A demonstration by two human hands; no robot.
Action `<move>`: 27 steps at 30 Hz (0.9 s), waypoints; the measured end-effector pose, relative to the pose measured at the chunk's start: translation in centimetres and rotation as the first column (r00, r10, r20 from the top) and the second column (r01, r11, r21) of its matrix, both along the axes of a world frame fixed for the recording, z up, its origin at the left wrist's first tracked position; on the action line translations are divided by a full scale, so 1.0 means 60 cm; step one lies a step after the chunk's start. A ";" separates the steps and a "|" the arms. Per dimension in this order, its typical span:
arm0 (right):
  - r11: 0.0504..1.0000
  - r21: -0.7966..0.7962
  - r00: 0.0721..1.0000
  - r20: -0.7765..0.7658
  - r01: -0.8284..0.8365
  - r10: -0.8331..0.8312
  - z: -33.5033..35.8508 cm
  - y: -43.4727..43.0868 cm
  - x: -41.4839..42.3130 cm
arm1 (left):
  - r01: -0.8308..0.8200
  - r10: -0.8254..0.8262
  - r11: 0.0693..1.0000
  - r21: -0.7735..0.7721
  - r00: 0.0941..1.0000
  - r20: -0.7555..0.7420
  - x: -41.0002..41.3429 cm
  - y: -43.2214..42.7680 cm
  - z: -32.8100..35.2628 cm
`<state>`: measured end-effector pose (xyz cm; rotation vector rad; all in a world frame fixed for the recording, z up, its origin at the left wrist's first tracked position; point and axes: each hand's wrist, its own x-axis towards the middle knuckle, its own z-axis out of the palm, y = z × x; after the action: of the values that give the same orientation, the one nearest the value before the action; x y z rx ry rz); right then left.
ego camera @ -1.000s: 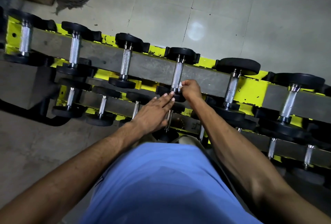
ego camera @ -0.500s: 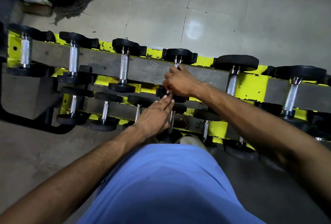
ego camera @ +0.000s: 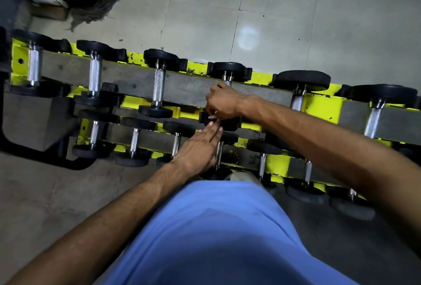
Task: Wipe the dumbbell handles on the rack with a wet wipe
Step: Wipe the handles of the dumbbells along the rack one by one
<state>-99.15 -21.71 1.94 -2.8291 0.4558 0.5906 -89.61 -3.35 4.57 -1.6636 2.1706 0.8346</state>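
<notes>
right hand is sitting farther up dumbbell handle than before, curling round it | left hand lying flat, fingers straight

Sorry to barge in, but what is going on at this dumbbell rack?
A person stands over the yellow rack. Their right hand grips the fourth top-row dumbbell handle from the left, covering most of it; any wipe is hidden in the grip. Their left hand rests flat against that dumbbell's near head.

Dumbbells in row on rack; right hand on handle, left hand nearer.
</notes>
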 end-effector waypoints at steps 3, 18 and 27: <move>0.994 0.009 0.981 0.162 0.107 -0.107 -0.010 0.020 -0.037 | 0.012 -0.012 1.000 -0.011 1.000 -0.005 0.007 0.001 -0.003; -0.367 0.766 -0.171 -0.328 0.528 -0.929 -0.078 0.050 -0.060 | 0.073 -0.074 0.997 0.013 0.997 0.020 0.014 0.001 -0.010; -0.515 0.841 -0.433 -0.407 0.166 -0.804 -0.080 -0.019 -0.019 | 0.071 -0.071 0.998 0.001 0.998 0.001 0.017 0.000 -0.004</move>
<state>-100.28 -22.86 -2.85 -0.4967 1.4819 -0.7064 -88.57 -3.37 4.35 -1.5767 2.2142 0.8150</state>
